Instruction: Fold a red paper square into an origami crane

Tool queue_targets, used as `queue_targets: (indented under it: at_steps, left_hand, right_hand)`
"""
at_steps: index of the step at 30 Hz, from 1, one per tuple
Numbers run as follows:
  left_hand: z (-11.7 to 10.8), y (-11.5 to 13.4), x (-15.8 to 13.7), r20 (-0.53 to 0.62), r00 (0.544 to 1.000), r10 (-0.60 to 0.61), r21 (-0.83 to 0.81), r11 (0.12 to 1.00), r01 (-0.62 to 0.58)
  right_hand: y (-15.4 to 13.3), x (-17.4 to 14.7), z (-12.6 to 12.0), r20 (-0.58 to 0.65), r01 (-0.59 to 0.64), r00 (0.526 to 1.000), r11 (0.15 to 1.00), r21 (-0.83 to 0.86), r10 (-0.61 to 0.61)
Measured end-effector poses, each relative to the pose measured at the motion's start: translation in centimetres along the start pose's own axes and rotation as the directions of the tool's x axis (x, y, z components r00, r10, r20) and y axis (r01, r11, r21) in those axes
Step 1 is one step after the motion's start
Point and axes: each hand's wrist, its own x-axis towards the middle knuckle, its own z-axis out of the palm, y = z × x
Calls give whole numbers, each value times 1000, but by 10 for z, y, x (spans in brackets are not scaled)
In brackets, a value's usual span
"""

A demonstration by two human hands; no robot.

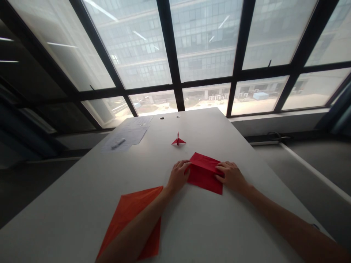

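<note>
A sheet of red paper [206, 178] lies on the white table with a crease running across it, and its far part is raised a little along that line. My left hand [178, 176] grips its left edge near the crease, fingers curled. At the opposite edge, my right hand [231, 175] pinches the paper, fingertips over the crease; its thumb is partly hidden. Beyond the sheet stands a small folded red paper figure [178, 141] with two pointed wings and an upright point. Orange paper [137, 204] rests under my left forearm, which covers part of it.
White printed sheets [131, 133] lie at the table's far left, with a marker-like object [118, 143] on them. Two small round holes sit near the far edge of the table [90, 193]. Large dark-framed windows [178, 91] rise behind it.
</note>
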Motion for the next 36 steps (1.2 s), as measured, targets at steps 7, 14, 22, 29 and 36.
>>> queue_targets:
  at_steps: [7, 14, 22, 29, 36]
  left_hand:
    - [-2, 23, -5, 166, 982, 86, -23, 996, -83]
    - [-9, 26, -6, 361, 915, 181, -78, 983, -164]
    - [-6, 25, -5, 350, 920, 178, -78, 984, -161]
    - [-1, 19, -6, 391, 905, 170, -32, 985, -171]
    - [4, 12, -6, 457, 874, 163, -24, 985, -172]
  right_hand:
    - [-15, -2, -4, 58, 109, 991, 985, 133, -117]
    - [-11, 0, 6, 70, 176, 979, 962, 208, -194]
    - [-10, 1, 6, 105, 163, 976, 957, 238, -192]
    - [-3, -2, 16, 129, 114, 983, 982, 151, -134]
    - [5, -2, 21, 226, 74, 969, 987, 140, -105]
